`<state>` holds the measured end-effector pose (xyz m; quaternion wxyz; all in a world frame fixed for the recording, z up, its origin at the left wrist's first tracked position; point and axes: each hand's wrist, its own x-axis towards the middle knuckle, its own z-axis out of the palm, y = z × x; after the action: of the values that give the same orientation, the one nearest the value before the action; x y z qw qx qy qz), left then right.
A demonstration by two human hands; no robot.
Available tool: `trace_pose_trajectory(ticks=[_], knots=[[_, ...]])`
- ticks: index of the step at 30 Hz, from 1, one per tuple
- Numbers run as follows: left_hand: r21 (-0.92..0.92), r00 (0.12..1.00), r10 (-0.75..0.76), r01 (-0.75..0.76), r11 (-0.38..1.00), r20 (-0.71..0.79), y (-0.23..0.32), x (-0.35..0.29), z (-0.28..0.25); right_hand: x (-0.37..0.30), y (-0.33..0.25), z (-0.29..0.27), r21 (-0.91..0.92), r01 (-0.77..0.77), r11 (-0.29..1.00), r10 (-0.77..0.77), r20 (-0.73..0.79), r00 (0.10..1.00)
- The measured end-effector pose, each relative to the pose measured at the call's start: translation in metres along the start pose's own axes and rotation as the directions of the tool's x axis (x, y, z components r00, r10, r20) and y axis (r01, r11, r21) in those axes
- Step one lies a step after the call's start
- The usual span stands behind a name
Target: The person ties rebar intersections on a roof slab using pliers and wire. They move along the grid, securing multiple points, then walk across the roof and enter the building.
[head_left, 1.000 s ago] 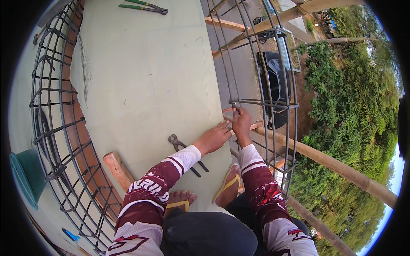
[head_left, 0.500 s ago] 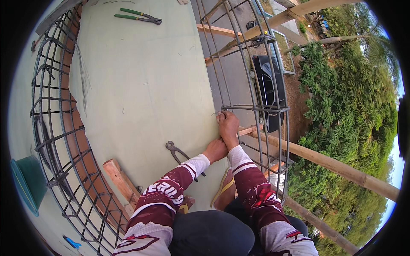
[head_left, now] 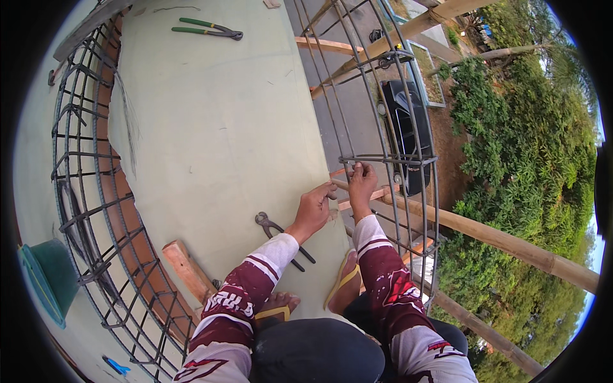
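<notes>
My right hand (head_left: 362, 186) is closed in a pinch just below a stirrup corner of the long rebar cage (head_left: 377, 158), with what looks like a thin tie wire at its fingertips. My left hand (head_left: 313, 209) is at the edge of the pale board (head_left: 211, 140), left of and slightly nearer than the right. Its fingers are curled together, and what they hold, if anything, is too small to make out. Below my left hand, dark end-cutting pincers (head_left: 274, 232) lie on the board, their handles partly behind my left sleeve. Green-handled pincers (head_left: 209, 29) lie at its far end.
Another rebar cage (head_left: 105, 210) runs along the left, with a wood block (head_left: 187, 268) and a green container (head_left: 48, 274) near it. Bamboo poles (head_left: 511, 242) cross on the right. Beyond the board's right edge, a dark car (head_left: 403, 127) stands far below. Loose wires (head_left: 126, 115) lie at left.
My left hand has come away from my right wrist and moved left and upward. My right hand has shifted slightly right, staying near the stirrup corner. The view has shifted a little.
</notes>
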<state>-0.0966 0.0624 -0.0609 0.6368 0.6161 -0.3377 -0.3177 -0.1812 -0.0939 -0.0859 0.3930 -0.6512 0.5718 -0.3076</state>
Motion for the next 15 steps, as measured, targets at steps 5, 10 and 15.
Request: trace_pose_trajectory(ticks=[5, 10, 15], knots=[[0.024, 0.999, -0.031, 0.032, 0.999, -0.004, 0.0, -0.01, 0.012, 0.021, -0.007, -0.006, -0.272, 0.144, 0.951, -0.131, 0.066, 0.989], [0.124, 0.996, 0.024, -0.013, 0.992, -0.084, 0.024, -0.001, 0.011, 0.034, -0.002, -0.007, -0.432, 0.268, 0.861, -0.248, 0.105, 0.963], [0.261, 0.998, -0.052, 0.062, 0.963, -0.044, 0.022, 0.009, 0.002, 0.033, 0.006, 0.004, -0.353, 0.426, 0.833, -0.428, 0.077, 0.901]])
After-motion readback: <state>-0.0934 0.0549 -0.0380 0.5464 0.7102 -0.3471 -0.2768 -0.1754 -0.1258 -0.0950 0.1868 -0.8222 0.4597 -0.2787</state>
